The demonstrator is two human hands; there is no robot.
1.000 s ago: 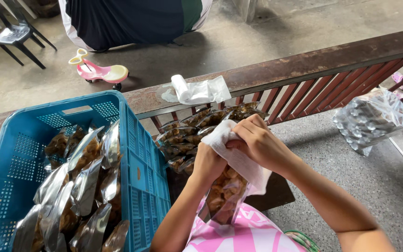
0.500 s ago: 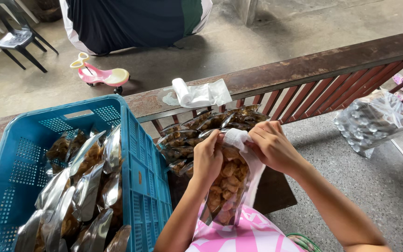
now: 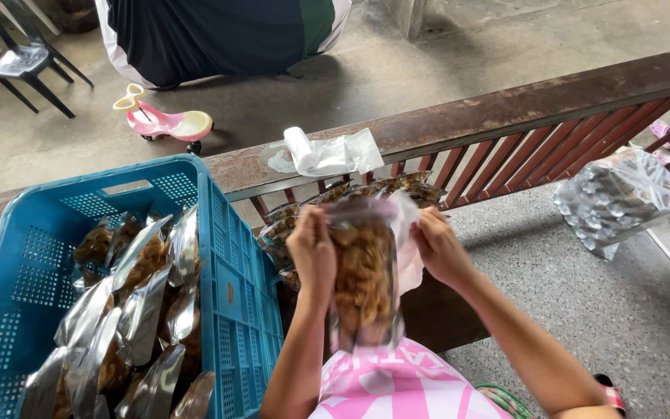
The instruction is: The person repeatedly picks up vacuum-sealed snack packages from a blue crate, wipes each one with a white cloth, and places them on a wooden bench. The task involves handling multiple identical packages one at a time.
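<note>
I hold a clear pouch of brown fried snacks [image 3: 364, 279] upright in front of me. My left hand [image 3: 312, 250] pinches its top left corner. My right hand [image 3: 438, 247] grips the top right edge, where a white cloth or paper [image 3: 409, 256] hangs behind the pouch. Behind the pouch lies a pile of more filled snack pouches [image 3: 350, 198] under the railing. To my left stands a blue plastic crate [image 3: 230, 287] holding several silver-backed snack pouches [image 3: 129, 310].
A rusty brown railing [image 3: 505, 109] runs across in front, with a roll of clear bags [image 3: 327, 154] lying on it. A big clear bag of packets [image 3: 614, 198] sits on the floor at right. Beyond the railing are a pink toy scooter [image 3: 166, 122] and a chair [image 3: 29, 66].
The white cloth covered the pouch top a second ago. Both hands have since moved apart to the pouch's top corners and the pouch now hangs upright, fully in view.
</note>
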